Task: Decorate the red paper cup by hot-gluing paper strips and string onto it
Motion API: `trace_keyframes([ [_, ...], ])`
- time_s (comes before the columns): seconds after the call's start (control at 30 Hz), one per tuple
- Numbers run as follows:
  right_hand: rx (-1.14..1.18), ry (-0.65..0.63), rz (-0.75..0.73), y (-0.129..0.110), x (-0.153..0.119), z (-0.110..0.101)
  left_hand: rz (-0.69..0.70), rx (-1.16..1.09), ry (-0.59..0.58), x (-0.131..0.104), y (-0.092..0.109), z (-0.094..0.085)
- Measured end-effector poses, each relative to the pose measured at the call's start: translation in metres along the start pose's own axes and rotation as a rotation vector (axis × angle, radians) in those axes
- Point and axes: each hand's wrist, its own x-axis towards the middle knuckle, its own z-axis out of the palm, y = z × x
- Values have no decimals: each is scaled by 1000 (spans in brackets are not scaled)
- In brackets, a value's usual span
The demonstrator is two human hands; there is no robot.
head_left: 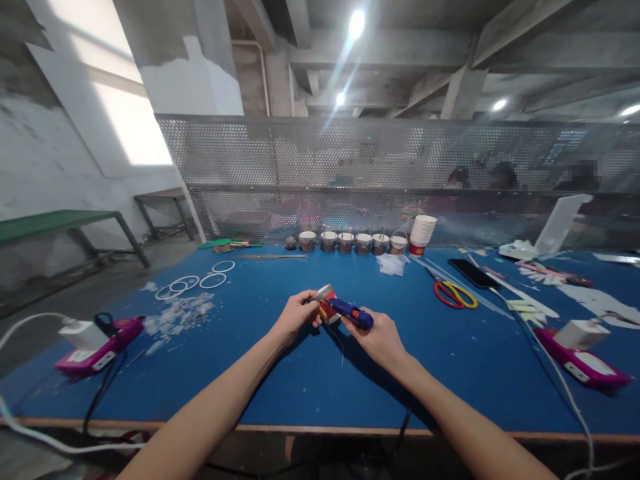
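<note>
Left hand [299, 317]: fingers closed around the red-and-white paper cup [327, 305], which lies tilted between thumb and fingertips. Right hand [379, 338]: fingers wrapped on the grip of the blue plastic glue gun [351, 313]; the gun's front end meets the cup's side, just right of the left fingers. Both hands are above the blue tabletop [250, 373].

Six small buckets [345, 244], four white rings [213, 287], two magenta power strips [585, 363] and two white chargers [583, 335] are on the blue table [280, 393], with one phone [474, 273], one pair of scissors [451, 288] and one stack of paper cups [423, 232]. One held cup [327, 293] and one glue gun [350, 311] are above it. Three heads [503, 176] show behind the mesh [225, 153].
</note>
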Motion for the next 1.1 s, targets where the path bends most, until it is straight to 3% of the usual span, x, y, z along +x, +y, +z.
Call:
trace_keyframes([
  [0.5, -90, -5, 19, -2, -1, -1, 30, 36, 3, -1, 1, 0],
  [0.7, 34, 10, 74, -2, 2, -5, 51, 87, 17, -3, 4, 0],
  [1.1, 465, -127, 306, 3, 8, -3, 99, 183, 55, 0, 6, -2],
])
